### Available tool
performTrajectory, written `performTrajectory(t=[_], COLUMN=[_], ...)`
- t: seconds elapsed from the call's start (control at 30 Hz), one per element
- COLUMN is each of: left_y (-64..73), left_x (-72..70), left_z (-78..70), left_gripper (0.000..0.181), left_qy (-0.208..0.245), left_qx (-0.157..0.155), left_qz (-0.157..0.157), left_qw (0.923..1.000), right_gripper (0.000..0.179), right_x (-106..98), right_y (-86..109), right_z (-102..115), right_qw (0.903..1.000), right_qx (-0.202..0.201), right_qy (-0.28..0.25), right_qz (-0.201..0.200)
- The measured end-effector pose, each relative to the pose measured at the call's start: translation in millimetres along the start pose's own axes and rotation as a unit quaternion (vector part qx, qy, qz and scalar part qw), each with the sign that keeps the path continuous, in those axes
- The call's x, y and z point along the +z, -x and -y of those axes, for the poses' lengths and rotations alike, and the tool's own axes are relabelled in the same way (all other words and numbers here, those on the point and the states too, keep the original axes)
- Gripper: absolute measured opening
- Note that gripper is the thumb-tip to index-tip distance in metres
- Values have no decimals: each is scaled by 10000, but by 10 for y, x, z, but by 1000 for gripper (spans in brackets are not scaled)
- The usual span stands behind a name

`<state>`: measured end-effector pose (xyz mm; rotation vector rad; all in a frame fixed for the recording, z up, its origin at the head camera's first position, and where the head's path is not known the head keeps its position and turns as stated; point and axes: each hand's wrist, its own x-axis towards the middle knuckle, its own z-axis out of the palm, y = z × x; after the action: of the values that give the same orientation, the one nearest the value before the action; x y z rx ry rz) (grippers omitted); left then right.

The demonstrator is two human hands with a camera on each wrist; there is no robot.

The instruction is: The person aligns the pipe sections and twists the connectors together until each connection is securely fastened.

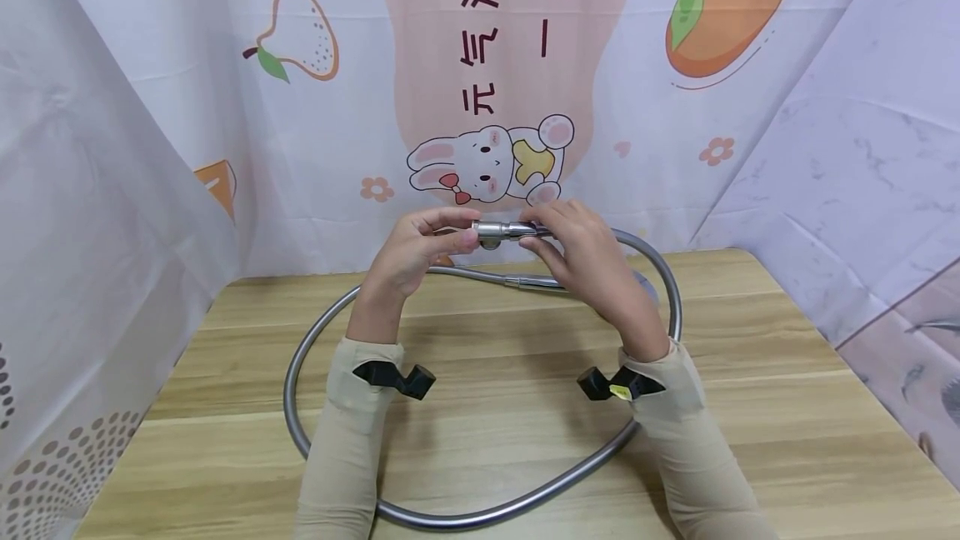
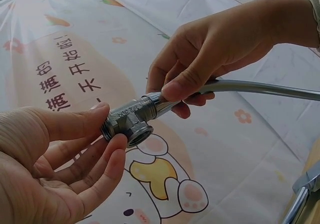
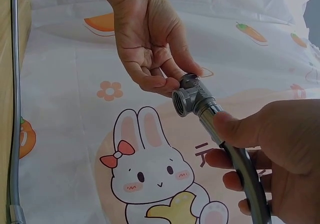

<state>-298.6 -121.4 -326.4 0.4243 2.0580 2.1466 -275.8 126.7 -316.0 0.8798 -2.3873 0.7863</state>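
Above the far edge of the table, my left hand (image 1: 405, 252) pinches a metal tee fitting (image 2: 129, 120) by its end, thumb on one side and fingers on the other. A threaded side opening of the tee shows in both wrist views. The chrome end nut (image 3: 212, 121) of a grey shower hose (image 3: 248, 186) meets the tee's other end. My right hand (image 1: 581, 252) grips that nut between thumb and fingers, with the hose running out behind it. How far the nut is threaded on cannot be seen.
A shower head handle (image 1: 534, 282) lies on the wooden table (image 1: 487, 373) behind the right forearm, joined to the hose. The hose loops widely over the table and passes under both forearms. A printed cloth (image 1: 315, 148) hangs just behind the table.
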Motion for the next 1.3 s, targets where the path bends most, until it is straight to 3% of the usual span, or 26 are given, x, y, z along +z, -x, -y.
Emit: performTrajectory(t=[0.33, 0.7, 1.3], left_y=[7, 15, -7], left_x=[2, 9, 7], left_z=[9, 6, 0], left_gripper=[18, 18, 28], left_qy=[74, 141, 94], left_qx=[24, 24, 37], left_qz=[40, 53, 60], left_qw=[10000, 9999, 9999], right_gripper=[31, 25, 26], right_x=[9, -6, -12], right_y=[-9, -14, 1], right_z=[-17, -29, -51], right_qw=[9999, 9985, 9993], right_qx=[22, -109, -51], right_qy=[-148, -484, -340], right_qz=[-14, -210, -142])
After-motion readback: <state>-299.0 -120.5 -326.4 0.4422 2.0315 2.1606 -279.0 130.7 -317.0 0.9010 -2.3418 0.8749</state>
